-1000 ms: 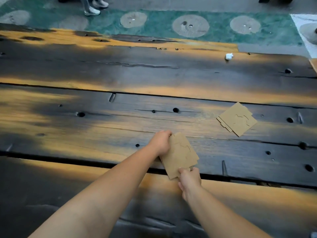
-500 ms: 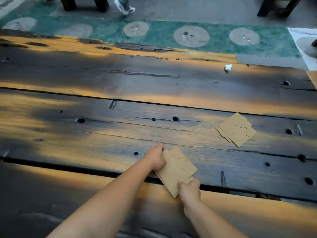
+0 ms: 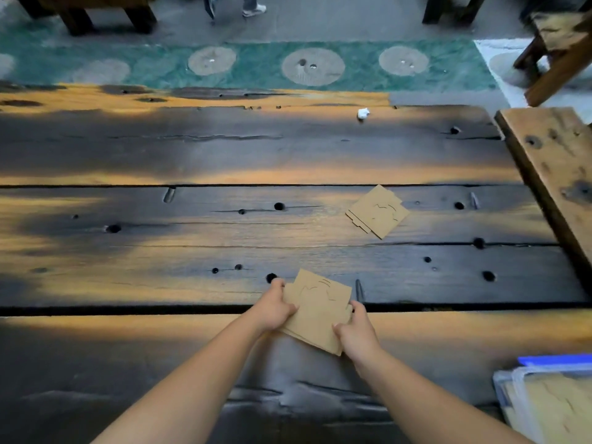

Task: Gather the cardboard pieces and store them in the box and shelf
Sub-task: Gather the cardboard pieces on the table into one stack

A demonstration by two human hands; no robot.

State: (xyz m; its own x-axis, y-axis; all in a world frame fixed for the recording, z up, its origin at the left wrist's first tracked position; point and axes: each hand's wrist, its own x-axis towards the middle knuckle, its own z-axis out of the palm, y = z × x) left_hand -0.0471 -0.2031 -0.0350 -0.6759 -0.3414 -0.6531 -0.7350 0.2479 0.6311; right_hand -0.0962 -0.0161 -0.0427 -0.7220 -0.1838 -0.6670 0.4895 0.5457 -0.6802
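A small stack of flat brown cardboard pieces (image 3: 318,310) with cut lines lies at the near middle of the dark plank table (image 3: 192,149). My left hand (image 3: 275,307) grips the stack's left edge. Gripping its lower right corner is my right hand (image 3: 355,333). A second stack of cardboard pieces (image 3: 378,211) lies flat further back and to the right, apart from both hands. At the bottom right corner sits a clear plastic box (image 3: 551,402) with a blue rim, holding cardboard sheets.
A lighter wooden board (image 3: 557,168) angles along the table's right side. A small white crumpled scrap (image 3: 363,113) rests near the far edge. Beyond the table are green patterned floor, wooden furniture legs and a person's feet (image 3: 253,8).
Both hands drew the near stack toward me and closed on its sides. The view shifted, and the plastic box and the board at the right came into sight.
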